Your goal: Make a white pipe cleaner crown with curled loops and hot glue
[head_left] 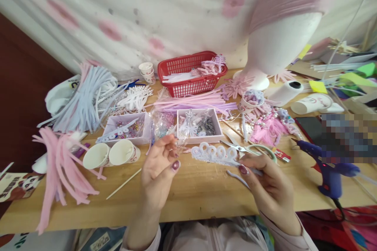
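My right hand [271, 186] pinches one end of a pale blue pipe-cleaner strip [210, 156] with a row of small curled loops along its top edge. The strip extends leftward above the wooden table [191, 200]. My left hand [159, 170] is raised beside the strip's free end, apart from it, its fingers loosely bent and the thumb separate; I see nothing held in it. Just behind its fingertips is a clear plastic bag [183, 135]. A short loose pipe-cleaner piece [238, 178] lies beneath my right hand. Scissors [240, 148] and a roll of green tape [263, 148] lie behind that hand.
A blue glue gun [328, 172] stands at the right. Two paper cups [96, 156], pink pipe cleaners [63, 172] and a thin stick [123, 183] lie left. Behind are lilac trays of beads [200, 140], a red basket [191, 86] and a white mannequin head [279, 43].
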The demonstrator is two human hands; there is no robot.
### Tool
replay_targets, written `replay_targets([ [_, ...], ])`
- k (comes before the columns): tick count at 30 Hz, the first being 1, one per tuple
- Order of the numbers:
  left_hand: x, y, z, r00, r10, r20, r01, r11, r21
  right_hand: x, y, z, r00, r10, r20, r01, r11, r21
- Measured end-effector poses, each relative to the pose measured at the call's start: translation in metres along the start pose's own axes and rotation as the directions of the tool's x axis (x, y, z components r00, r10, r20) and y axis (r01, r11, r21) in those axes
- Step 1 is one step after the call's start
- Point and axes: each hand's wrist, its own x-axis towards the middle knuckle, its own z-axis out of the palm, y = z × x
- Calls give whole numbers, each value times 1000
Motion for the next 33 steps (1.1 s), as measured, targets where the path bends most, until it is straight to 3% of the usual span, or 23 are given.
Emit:
replay_targets([
  [3, 4, 5, -3, 994, 73, 84, -97, 942, 321, 0, 1, 0, 999, -20, 25, 20, 1000, -2],
  [5, 11, 13, -1, 980, 28, 197, -121, 870, 478, 0, 1, -1, 999, -28, 35, 28, 1000, -13],
  [9, 32, 29, 8, 911, -93, 401, -200, 751, 629, 3, -2, -4, 998, -28, 56, 29, 999, -30],
  [12, 46, 33, 14, 867, -167, 469, -250, 669, 700, 5, -4, -7, 998, -33, 60, 36, 998, -53],
  [18, 56, 31, 20, 822, -195, 536, -302, 648, 699, 8, -8, -8, 998, -30, 64, 34, 997, -70],
  [28, 57, 33, 22, 814, -265, 516, -262, 626, 734, 7, -4, -8, 984, 141, 107, -150, 985, 84],
  [33, 58, 33, 23, 805, -331, 491, -217, 607, 765, 6, -2, -8, 979, 170, 110, -182, 976, 116],
])
